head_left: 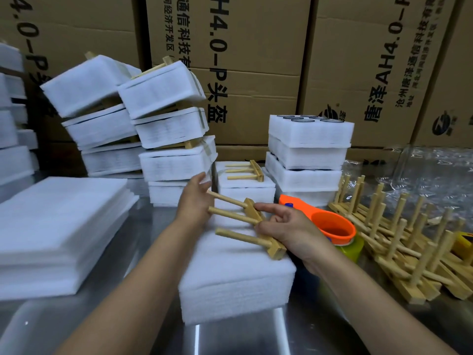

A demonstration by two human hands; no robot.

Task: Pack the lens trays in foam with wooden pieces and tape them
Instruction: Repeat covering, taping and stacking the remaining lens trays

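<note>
Pinched between the thumb and fingers of my right hand [289, 231], the wooden piece [233, 216] is held by its cross bar just above the far half of the foam block [235, 285]. The bar's long axis runs from the block's far side toward its near right corner. The three pegs lie almost flat, parallel, and point left and slightly away, across the block's top. My left hand [193, 201] is released, with relaxed fingers resting against the tips of the far pegs at the block's far left edge. The right hand carries the load and the left only steadies. I judge that the next move needs the pegs squared to the block before the piece is set down. Left of the block lies a stack of foam sheets [58, 226]. Just right of it sits an orange tape dispenser [332, 224], and further right a pile of wooden pieces [399, 242]. Behind the block a second piece [245, 170] lies on foam. Behind and right stand stacked lens trays [307, 149]. Behind and left stand finished packs [169, 124], with cartons [268, 60] beyond.
</note>
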